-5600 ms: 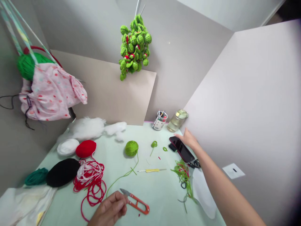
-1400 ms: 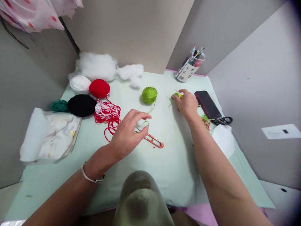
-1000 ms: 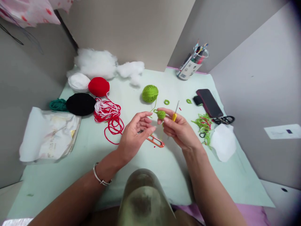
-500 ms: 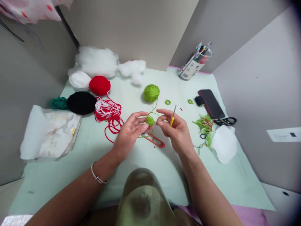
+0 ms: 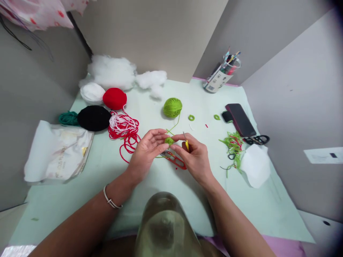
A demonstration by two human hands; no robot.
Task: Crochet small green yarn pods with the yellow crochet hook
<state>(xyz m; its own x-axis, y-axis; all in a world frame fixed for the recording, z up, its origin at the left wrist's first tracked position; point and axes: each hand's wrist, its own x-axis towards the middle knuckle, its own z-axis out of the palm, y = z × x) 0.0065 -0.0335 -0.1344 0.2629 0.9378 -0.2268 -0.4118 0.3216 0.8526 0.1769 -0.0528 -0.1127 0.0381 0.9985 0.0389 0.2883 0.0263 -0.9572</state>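
Between my hands is a small green crochet piece (image 5: 168, 141), pinched by the thumb and fingers of my left hand (image 5: 147, 151). My right hand (image 5: 197, 153) is closed around a crochet hook with a yellow handle (image 5: 187, 145), its metal tip pointing up and away. The right thumb and forefinger also touch the crochet piece's right side. A strand runs from the piece to a green yarn ball (image 5: 173, 107) just beyond. Under my hands lies an orange-handled thread snipper (image 5: 177, 160), partly covered by the right fingers.
Red (image 5: 115, 98), black (image 5: 94, 118) and white yarn balls sit left, near white stuffing (image 5: 111, 72) and a printed plastic bag (image 5: 60, 151). At right are a phone (image 5: 240, 119), black scissors (image 5: 258, 139), yarn scraps (image 5: 232, 144) and a pen cup (image 5: 222, 75). Two green rings (image 5: 191, 117) lie beyond my hands.
My right hand has moved left and in to the crochet piece, its fingertips now touching it. The hook has come along with it. The left hand has barely moved.
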